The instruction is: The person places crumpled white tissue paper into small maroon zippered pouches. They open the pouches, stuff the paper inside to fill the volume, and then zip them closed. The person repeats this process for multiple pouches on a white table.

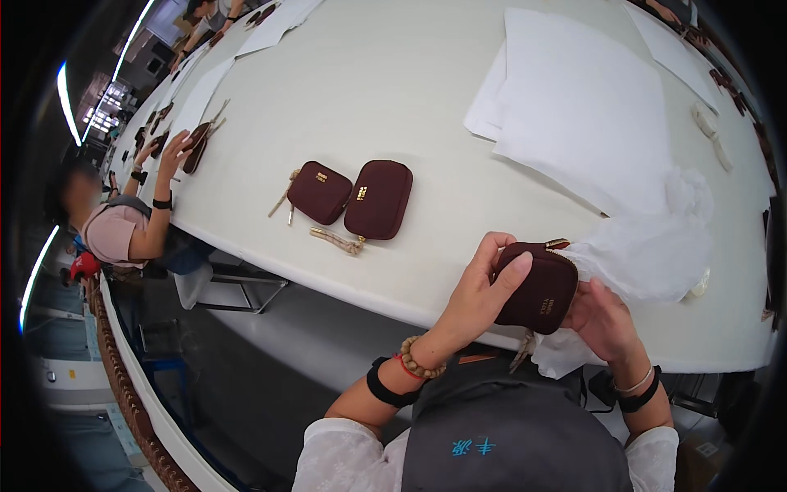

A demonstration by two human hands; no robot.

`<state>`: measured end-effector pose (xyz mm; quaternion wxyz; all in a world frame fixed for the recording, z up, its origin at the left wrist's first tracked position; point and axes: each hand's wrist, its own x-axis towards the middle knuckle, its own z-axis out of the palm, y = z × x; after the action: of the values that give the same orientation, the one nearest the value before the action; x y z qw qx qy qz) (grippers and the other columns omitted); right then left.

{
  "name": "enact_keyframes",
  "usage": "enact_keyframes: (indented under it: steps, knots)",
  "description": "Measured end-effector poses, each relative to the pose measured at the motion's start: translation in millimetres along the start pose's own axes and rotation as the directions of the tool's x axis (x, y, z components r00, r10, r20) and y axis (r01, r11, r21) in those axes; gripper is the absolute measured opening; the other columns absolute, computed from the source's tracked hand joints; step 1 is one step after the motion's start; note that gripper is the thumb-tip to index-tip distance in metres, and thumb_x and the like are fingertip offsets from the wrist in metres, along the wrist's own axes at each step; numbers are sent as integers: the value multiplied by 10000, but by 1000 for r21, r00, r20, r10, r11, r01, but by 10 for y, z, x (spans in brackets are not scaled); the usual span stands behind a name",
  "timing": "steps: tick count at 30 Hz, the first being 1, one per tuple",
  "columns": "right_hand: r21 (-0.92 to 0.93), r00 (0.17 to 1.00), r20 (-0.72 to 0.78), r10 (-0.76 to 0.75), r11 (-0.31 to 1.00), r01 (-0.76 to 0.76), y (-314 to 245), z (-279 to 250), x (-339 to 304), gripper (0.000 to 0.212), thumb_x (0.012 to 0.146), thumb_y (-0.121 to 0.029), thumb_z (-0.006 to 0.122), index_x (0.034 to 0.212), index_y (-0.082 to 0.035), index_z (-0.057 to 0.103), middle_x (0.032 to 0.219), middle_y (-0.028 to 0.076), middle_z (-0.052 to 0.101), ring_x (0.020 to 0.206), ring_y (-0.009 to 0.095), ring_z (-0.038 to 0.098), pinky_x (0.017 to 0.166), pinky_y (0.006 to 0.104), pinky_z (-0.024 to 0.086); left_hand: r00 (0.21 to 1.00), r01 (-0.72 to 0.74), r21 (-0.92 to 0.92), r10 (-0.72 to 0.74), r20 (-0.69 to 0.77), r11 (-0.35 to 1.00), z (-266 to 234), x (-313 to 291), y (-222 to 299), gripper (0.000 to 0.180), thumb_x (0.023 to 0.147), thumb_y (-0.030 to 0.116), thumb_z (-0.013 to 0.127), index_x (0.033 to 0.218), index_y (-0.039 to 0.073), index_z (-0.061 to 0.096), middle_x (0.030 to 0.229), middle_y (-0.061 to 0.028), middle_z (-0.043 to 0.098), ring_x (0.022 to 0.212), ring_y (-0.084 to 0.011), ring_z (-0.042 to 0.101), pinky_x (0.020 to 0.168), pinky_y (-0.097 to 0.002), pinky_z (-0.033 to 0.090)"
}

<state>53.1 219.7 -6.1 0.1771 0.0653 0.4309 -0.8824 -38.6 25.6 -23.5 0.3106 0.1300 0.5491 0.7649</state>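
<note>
Head-worn L fisheye cam looks fwd & down, close range, over white tbl [393,90].

I have a long white table [402,90] curving across my view, with flat white sheets of paper [582,107] overlapping on its right half and another sheet [277,26] at the upper left. Near the right edge I see a twisted off-white strip [711,135] and some dark brown pieces [728,88]. On my left, a co-worker [119,234] in a pink top is at the table's edge, near a metal-framed stool [246,280] on the grey floor [307,328]. Strip lights [68,102] glow at far left.
</note>
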Motion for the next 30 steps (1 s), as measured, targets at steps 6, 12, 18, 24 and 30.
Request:
enact_keyframes:
  steps: [6, 12, 18, 24, 30]
  knots:
    - [-178, 989, -49, 142, 973, -148, -27, -165, 3, 481, 1016, -421, 332, 1125, -22, 578, 957, 65, 656, 842, 152, 620, 745, 296, 491, 953, -279, 100, 288, -92, 955, 414, -179, -316, 399, 975, 264, 526, 1289, 61, 386, 1172, -74, 493, 1060, -116, 493, 921, -271, 418]
    - [-437, 873, -144, 466, 761, -479, -31, -300, -115, 586, 1009, -478, 291, 1046, 7, 617, 863, 104, 669, 710, 194, 651, 670, 302, 539, 982, 6, 170, -38, 186, 985, 176, -233, -210, 329, 925, 294, 615, 1102, 27, 540, 913, -51, 610, 877, -120, 569, 842, -276, 452]
    - [-609, 976, -219, -19, 784, -121, 39, -77, -131, 273, 980, -246, 494, 1074, -9, 594, 933, 28, 619, 821, 91, 550, 714, 251, 454, 992, 2, 206, -27, 121, 979, 175, -309, -304, 334, 961, 262, 543, 1206, 55, 451, 1094, -97, 532, 1005, -184, 532, 901, -325, 434]
    - [-362, 951, -247, 188, 892, -270, 160, -354, -284, 253, 939, -121, 527, 1162, -15, 581, 1112, 47, 606, 1017, 129, 550, 859, 285, 449, 928, -245, 530, 39, 369, 812, 180, -349, -205, 412, 930, 352, 554, 1212, 72, 444, 1091, -116, 516, 963, -313, 556, 832, -382, 453]
    - [-274, 942, -218, 254, 911, -309, 197, -343, -260, 304, 929, -121, 536, 1213, -18, 567, 1135, 60, 617, 1038, 168, 576, 875, 301, 469, 927, -330, 766, 36, 374, 551, 165, -402, -41, 317, 902, 364, 577, 1127, 143, 538, 1057, -77, 506, 875, -265, 587, 714, -378, 482]
